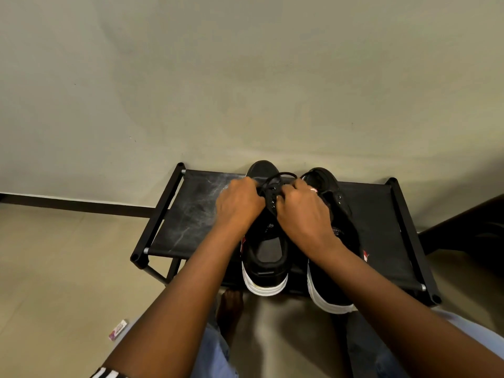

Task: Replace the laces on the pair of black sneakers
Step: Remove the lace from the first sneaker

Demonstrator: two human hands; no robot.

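Observation:
Two black sneakers with white soles stand side by side on a low black rack (188, 214), toes toward the wall. The left sneaker (266, 257) has a black lace (278, 177) looping over its eyelets. My left hand (238, 203) grips the lace on the shoe's left side. My right hand (302, 208) pinches the lace on its right side, fingers curled. The right sneaker (338, 282) sits beneath my right forearm, and its eyelets look unlaced where visible.
The rack has a dusty fabric top and stands against a pale wall. A small wrapper (117, 329) lies on the floor at the left. My bare foot (230, 309) and jeans show below the rack. A dark object (469, 227) is at the right.

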